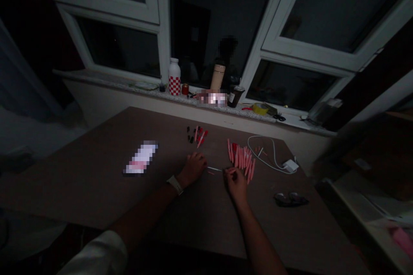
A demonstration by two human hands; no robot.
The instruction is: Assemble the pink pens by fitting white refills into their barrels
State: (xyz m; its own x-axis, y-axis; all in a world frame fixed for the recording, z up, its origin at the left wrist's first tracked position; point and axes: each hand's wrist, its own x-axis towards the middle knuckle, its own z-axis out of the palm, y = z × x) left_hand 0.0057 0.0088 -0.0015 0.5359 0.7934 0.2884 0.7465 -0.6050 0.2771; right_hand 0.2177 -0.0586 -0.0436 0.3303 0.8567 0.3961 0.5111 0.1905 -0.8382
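Observation:
My left hand [192,169] rests on the brown table [97,189] with its fingers curled, pinching one end of a thin pale refill [214,169]. My right hand [235,182] is closed in a pinch at the refill's other end, just below a row of pink pen barrels [241,157]. A small pink piece [211,173] lies between the two hands. A cluster of red and black pen parts [196,134] lies further back on the table.
A white charger with its cable [288,165] lies right of the barrels, dark glasses [291,199] nearer me. A blurred flat object [141,157] sits at the left. The windowsill [129,84] holds a checked bottle [174,76], a tan flask [217,77], a cup and tape.

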